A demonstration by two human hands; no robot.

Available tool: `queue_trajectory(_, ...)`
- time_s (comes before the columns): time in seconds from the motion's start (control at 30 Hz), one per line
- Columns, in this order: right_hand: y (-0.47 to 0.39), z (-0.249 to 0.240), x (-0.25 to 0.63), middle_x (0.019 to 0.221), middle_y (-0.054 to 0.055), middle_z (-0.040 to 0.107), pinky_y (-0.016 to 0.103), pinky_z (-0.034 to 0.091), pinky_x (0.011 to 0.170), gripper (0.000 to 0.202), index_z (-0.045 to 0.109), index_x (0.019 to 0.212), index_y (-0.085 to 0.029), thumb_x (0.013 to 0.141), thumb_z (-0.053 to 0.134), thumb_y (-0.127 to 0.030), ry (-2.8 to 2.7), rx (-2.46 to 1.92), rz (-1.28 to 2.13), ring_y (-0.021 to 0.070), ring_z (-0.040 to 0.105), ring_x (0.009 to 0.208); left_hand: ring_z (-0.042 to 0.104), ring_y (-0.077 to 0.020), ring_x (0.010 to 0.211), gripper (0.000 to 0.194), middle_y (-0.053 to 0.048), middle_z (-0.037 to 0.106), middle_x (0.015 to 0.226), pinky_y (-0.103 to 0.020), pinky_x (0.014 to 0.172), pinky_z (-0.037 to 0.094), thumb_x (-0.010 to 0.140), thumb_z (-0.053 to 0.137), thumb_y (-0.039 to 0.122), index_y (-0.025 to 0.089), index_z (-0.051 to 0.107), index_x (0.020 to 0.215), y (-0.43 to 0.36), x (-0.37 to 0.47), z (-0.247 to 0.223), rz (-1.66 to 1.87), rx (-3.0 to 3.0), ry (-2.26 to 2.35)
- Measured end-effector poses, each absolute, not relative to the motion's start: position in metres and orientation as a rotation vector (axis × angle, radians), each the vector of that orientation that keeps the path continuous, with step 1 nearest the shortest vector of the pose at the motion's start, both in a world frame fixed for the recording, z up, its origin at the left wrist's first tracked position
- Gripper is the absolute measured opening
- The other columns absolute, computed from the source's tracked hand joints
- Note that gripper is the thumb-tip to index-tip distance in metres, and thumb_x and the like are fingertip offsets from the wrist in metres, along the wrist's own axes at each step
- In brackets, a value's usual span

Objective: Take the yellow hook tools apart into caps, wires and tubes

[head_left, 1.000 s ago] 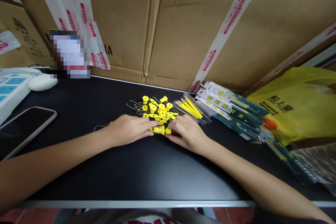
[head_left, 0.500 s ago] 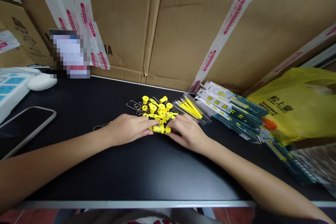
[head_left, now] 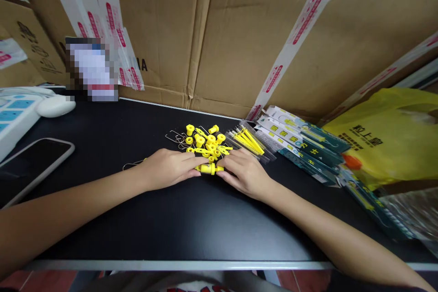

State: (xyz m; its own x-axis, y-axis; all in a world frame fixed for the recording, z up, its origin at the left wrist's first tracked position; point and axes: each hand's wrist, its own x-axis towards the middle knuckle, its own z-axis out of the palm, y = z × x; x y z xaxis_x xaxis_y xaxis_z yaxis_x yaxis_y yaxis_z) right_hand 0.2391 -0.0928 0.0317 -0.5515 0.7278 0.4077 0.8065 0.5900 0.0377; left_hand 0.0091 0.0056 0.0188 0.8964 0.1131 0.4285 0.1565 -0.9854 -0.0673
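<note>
My left hand point(head_left: 167, 169) is closed in a pinch around the left end of a spring scale point(head_left: 206, 169) with yellow plastic fittings, which lies level just above the black table. My right hand point(head_left: 244, 173) has its thumb and fingers closed on the small yellow piece at the scale's right end. Much of the scale's left part is hidden by my left fingers. Right behind my hands is a loose heap of yellow plastic caps point(head_left: 211, 139). Bent metal hooks point(head_left: 176, 137) lie at its left side. A thin wire point(head_left: 130, 164) sticks out behind my left wrist.
Clear tubes with yellow strips point(head_left: 249, 140) lie right of the heap. Beyond them are printed boxes point(head_left: 304, 141) and a yellow bag point(head_left: 383, 137). A phone point(head_left: 37, 164), a white mouse point(head_left: 56, 106) and a power strip point(head_left: 13, 116) stand left. Cardboard boxes point(head_left: 246, 41) wall the back.
My right fingertips have shifted slightly and closed over the small yellow end piece, which showed more openly before. My left hand keeps its hold on the scale.
</note>
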Motion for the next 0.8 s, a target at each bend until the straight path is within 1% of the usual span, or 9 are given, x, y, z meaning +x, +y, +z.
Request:
queue_trajectory(0.13,-0.0929,0.0318,0.2406,0.073,0.003,0.062,0.028,0.032,0.063,0.017,0.055,0.090,-0.017,0.091,0.050,-0.033,-2.448,-1.184,-0.331,0.0148,0.051,0.065,0.067,-0.0122,0.087,0.035,-0.002,0.069,0.103,-0.019,0.071,0.051,0.096,0.036,0.037,0.021,0.053,0.122,0.0060,0.0089,0.0187,-0.657,-2.953,-0.211)
queue_trajectory(0.3,-0.0936,0.0295,0.2429,0.077,0.003,0.063,0.028,0.034,0.064,0.005,0.051,0.093,-0.018,0.090,0.050,-0.022,-2.463,-1.113,-0.278,0.0145,0.052,0.068,0.067,-0.0124,0.086,0.035,-0.002,0.069,0.102,-0.020,0.071,0.051,0.096,0.036,0.037,0.020,0.053,0.121,0.0051,0.0093,0.0195,-0.650,-2.960,-0.212)
queue_trajectory(0.47,-0.0929,0.0277,0.2424,0.072,0.001,0.059,0.026,0.036,0.063,0.005,0.049,0.091,-0.019,0.089,0.051,-0.023,-2.406,-1.145,-0.153,0.0131,0.051,0.064,0.067,-0.0126,0.085,0.034,-0.002,0.069,0.103,-0.020,0.070,0.051,0.096,0.038,0.037,0.020,0.054,0.121,0.0048,0.0091,0.0200,-0.640,-2.960,-0.226)
queue_trajectory(0.6,-0.0917,0.0282,0.2430,0.069,0.000,0.058,0.025,0.036,0.062,0.007,0.048,0.087,-0.019,0.086,0.054,-0.023,-2.378,-1.172,-0.161,0.0126,0.050,0.061,0.067,-0.0119,0.086,0.034,-0.002,0.069,0.102,-0.019,0.072,0.051,0.096,0.038,0.037,0.021,0.054,0.121,0.0048,0.0090,0.0191,-0.645,-2.950,-0.224)
queue_trajectory(0.8,-0.0896,0.0281,0.2449,0.070,0.001,0.058,0.026,0.037,0.060,0.008,0.050,0.088,-0.019,0.083,0.055,-0.021,-2.368,-1.232,-0.190,0.0136,0.051,0.062,0.068,-0.0125,0.083,0.033,-0.001,0.069,0.100,-0.020,0.067,0.051,0.096,0.038,0.036,0.020,0.055,0.119,0.0044,0.0096,0.0192,-0.680,-2.928,-0.203)
